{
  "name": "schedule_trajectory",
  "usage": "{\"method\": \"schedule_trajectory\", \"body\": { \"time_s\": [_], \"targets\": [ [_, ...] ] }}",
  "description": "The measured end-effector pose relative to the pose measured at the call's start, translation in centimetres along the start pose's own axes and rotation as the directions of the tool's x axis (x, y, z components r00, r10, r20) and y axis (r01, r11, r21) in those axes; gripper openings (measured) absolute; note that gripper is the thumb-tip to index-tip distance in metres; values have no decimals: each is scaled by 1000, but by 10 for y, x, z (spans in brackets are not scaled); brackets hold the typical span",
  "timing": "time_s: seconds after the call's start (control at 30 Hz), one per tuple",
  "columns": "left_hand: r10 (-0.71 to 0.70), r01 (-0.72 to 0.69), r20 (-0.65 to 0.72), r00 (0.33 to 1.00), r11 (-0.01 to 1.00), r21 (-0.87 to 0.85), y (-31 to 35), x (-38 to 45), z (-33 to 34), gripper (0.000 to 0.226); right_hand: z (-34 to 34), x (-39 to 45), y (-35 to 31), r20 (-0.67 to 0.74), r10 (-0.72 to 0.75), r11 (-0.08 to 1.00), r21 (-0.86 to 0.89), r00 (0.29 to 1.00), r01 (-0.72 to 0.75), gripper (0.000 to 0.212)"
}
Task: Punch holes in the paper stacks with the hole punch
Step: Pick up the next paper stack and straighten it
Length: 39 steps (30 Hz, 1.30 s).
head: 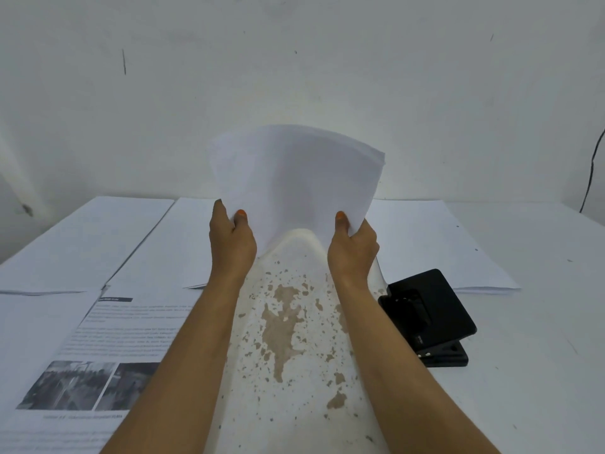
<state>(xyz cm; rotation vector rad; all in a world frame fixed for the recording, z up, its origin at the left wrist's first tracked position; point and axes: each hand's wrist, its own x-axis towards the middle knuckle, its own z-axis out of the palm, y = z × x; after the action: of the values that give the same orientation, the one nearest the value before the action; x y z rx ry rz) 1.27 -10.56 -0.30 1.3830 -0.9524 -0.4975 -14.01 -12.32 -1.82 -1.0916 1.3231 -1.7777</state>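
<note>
I hold a thin stack of white paper [294, 178] up above the table, its far edge raised and the sheets bowed. My left hand [230, 239] grips its near left edge, thumb on top. My right hand [353, 244] grips its near right edge the same way. The black hole punch [427, 314] sits on the table just right of my right forearm, apart from both hands.
Flat white paper stacks lie at the far left [88, 237], far middle [173, 244] and far right [442, 247]. A printed page with text and photos [98, 362] lies near left. The worn white table [288, 339] shows brown patches. A white wall stands behind.
</note>
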Motion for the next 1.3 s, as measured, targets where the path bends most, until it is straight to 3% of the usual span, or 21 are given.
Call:
{"method": "schedule_trajectory", "body": {
  "time_s": [0.2,0.73,0.9,0.97,1.03,1.1,1.17,1.3],
  "targets": [
    [-81,81,-7,997,995,55,-10,0,-6,46,-8,1,11,-4,48,998,-33,999,-48,28],
    [-96,92,34,995,990,106,-10,3,-8,41,-8,8,11,14,71,997,-40,997,-71,27],
    [-120,119,2,993,981,155,-15,-2,-8,54,-13,7,14,55,121,991,-67,991,-117,25],
    [-110,112,-22,994,980,162,-13,2,-11,49,-14,9,9,45,84,996,-42,995,-82,14],
    [-108,109,-13,994,985,130,-10,10,-18,34,-14,10,1,-7,62,997,35,998,-62,19],
    [-114,115,-12,993,992,61,-6,18,-25,15,-16,12,-5,-74,117,980,168,990,-104,39],
    [-146,146,-7,989,989,-6,-2,21,-31,13,-18,17,-9,-65,235,924,325,970,-202,53],
    [-215,221,61,975,968,-120,1,19,-30,18,-16,22,-12,175,390,823,374,904,-428,51]
  ]
}}
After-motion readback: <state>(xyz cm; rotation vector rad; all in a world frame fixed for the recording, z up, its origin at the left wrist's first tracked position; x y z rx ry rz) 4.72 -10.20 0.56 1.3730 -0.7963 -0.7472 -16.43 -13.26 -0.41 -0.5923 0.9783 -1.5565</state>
